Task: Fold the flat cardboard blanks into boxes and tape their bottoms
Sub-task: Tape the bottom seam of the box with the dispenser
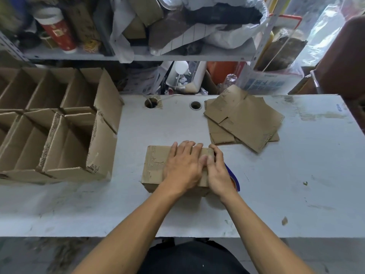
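Note:
A small folded cardboard box (pixel 153 167) stands on the white table (pixel 296 175) in front of me, its closed flaps facing up. My left hand (pixel 182 165) lies flat on top of the box, fingers spread, pressing the flaps down. My right hand (pixel 218 171) is at the box's right edge, thumb on the top and fingers curled around a blue tape dispenser (pixel 234 179), mostly hidden behind the hand. A stack of flat cardboard blanks (pixel 245 119) lies fanned out at the back right of the table.
Several folded open boxes (pixel 65 135) stand in rows at the left of the table. Two cable holes (pixel 151 102) pierce the table's far edge. Cluttered shelves with bags and a red cylinder (pixel 59 34) rise behind. Small cardboard scraps (pixel 284 221) lie at right.

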